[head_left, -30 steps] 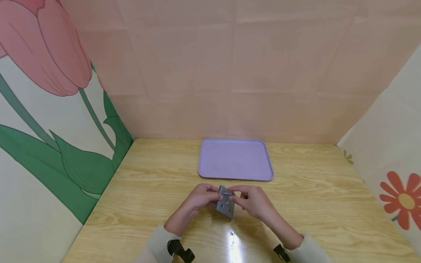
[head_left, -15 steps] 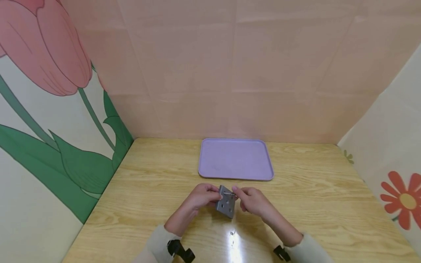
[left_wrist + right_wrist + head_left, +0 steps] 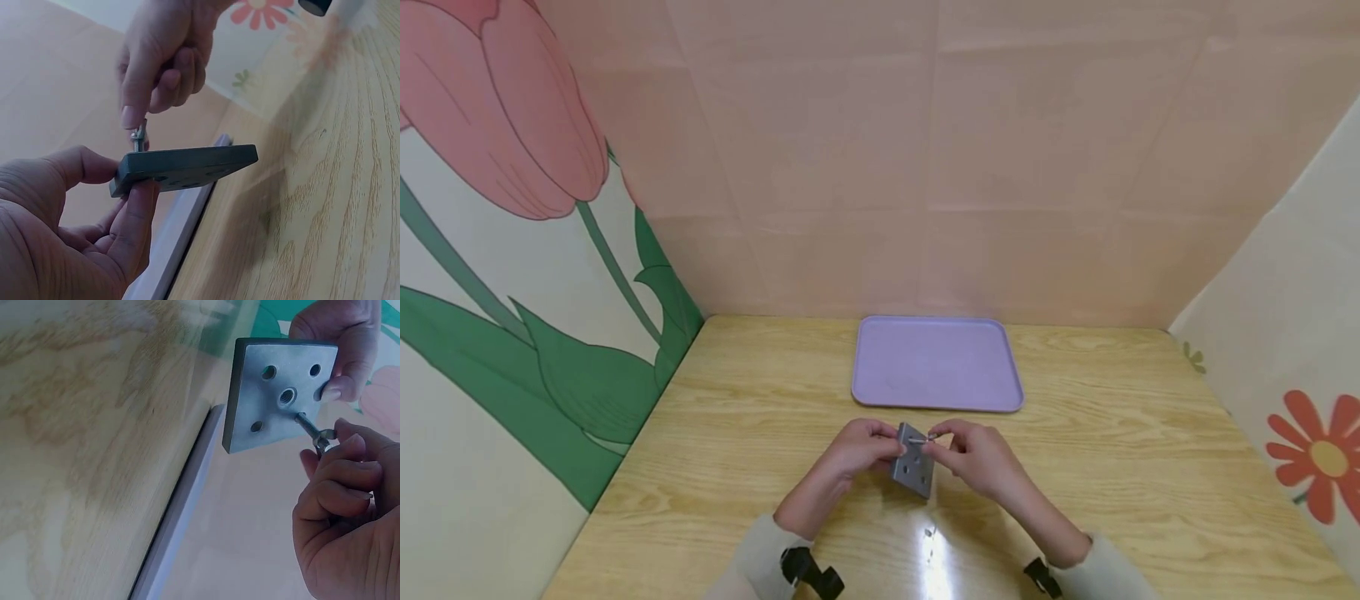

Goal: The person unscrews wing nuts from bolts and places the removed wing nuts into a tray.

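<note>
A square grey metal plate point(image 3: 912, 479) with several round holes is held up over the table, tilted. My left hand point(image 3: 859, 448) pinches it near one corner, thumb on one face and fingers on the other. A small metal wing screw point(image 3: 310, 429) stands out from the plate's face, its tip at a corner hole. My right hand point(image 3: 983, 460) pinches the winged head between thumb and index finger, with the other fingers curled in. In the right wrist view, a larger threaded hole shows at the plate's middle. The left wrist view has the plate almost edge-on.
A lilac tray point(image 3: 937, 364) lies beyond the hands on the wood-grain table point(image 3: 760, 375). A pink-beige backdrop point(image 3: 925, 167) rises at the table's back edge. Flower-printed panels stand at left and right. Light glares off the table's near part.
My right thumb and index finger have opened and closed around the screw's head, turning it by the look of the wings. The left hand and plate have stayed in place.
</note>
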A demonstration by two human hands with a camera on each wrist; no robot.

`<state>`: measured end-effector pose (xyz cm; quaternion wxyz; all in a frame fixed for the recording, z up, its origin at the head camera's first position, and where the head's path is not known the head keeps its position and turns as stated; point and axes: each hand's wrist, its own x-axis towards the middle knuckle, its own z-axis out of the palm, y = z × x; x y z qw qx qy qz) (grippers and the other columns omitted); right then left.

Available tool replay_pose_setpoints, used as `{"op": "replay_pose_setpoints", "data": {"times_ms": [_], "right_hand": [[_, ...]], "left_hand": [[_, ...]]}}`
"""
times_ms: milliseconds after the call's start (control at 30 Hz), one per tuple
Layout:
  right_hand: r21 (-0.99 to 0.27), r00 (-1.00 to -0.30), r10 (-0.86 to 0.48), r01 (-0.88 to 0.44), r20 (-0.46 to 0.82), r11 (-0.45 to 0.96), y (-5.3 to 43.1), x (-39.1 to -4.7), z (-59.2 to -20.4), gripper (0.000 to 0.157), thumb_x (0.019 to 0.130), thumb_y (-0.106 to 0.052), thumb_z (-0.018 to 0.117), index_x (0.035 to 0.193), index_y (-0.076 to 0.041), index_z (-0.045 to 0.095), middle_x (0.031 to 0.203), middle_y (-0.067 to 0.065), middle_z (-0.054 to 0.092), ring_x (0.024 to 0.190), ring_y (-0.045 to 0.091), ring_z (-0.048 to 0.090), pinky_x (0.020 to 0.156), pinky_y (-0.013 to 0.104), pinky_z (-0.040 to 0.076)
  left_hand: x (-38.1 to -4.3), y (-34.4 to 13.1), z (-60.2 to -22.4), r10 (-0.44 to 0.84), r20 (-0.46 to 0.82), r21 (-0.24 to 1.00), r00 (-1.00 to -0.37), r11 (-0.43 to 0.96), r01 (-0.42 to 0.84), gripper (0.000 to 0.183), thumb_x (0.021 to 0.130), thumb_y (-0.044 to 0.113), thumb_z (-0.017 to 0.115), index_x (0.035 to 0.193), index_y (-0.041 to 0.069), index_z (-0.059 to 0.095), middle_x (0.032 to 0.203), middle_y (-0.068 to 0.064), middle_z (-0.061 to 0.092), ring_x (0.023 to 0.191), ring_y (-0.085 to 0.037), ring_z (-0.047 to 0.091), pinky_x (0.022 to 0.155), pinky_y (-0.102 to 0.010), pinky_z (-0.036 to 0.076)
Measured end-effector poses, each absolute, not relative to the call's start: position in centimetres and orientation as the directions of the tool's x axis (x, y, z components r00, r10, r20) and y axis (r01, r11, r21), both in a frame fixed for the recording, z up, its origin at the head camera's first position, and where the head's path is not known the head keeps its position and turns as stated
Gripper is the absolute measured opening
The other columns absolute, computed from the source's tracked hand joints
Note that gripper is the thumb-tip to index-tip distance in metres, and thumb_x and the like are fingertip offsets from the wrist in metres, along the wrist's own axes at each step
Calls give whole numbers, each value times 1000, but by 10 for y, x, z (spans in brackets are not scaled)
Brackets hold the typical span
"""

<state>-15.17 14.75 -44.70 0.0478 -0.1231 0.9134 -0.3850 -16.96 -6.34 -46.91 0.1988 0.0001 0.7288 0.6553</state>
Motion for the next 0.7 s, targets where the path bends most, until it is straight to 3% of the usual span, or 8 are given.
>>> {"op": "replay_pose_setpoints", "data": {"times_ms": [400,600,700], "right_hand": [[-641,-942,-310,-316,126,699,145,-147,-445,22,88,-15,77,109,-21,74,54,-14,47,47,2,41,44,21,33],[-669,-952,-277,-292,133,683,145,-148,-443,19,94,-24,73,111,-16,74,54,-12,48,46,4,41,43,22,33],[-702,-970,-226,-225,93,676,146,-150,-442,27,99,-37,64,110,-14,74,53,-9,51,46,8,45,45,24,36]], "left_hand": [[-169,-64,-468,263,-285,957,-922,125,-261,26,82,4,71,104,-10,68,89,-10,73,75,-16,69,70,-30,61],[-169,-64,-466,257,-291,956,-922,127,-266,26,83,3,71,104,-10,68,88,-10,73,76,-16,69,71,-31,61],[-169,-64,-466,256,-288,956,-923,125,-264,26,82,3,71,104,-10,68,87,-10,73,75,-16,69,70,-31,61]]}}
